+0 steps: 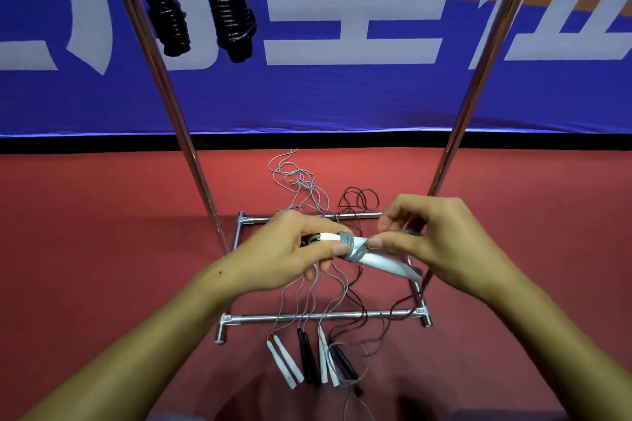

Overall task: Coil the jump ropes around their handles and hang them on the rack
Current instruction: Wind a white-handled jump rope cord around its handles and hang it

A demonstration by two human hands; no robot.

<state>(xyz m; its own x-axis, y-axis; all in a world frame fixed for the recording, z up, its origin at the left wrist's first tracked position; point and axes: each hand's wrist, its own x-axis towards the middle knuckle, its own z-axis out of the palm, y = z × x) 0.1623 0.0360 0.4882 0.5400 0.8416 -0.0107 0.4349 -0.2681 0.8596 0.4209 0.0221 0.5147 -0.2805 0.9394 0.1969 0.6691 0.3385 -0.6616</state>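
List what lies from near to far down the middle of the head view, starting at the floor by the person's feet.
Loose white and black handles on the floor → near base bar of the rack → white handles being wrapped, held by left hand and right hand → tangled grey cord → blue banner.

I see both bare forearms reaching forward from the lower corners and converging at mid-frame, wrists roughly level. My left hand (290,249) has its fingers (328,251) curled around the white handles (369,258), thumb on top. My right hand (434,243) faces it, just beside, thumb and forefinger pinching the grey cord (355,249) wound there, other fingers loosely bent.
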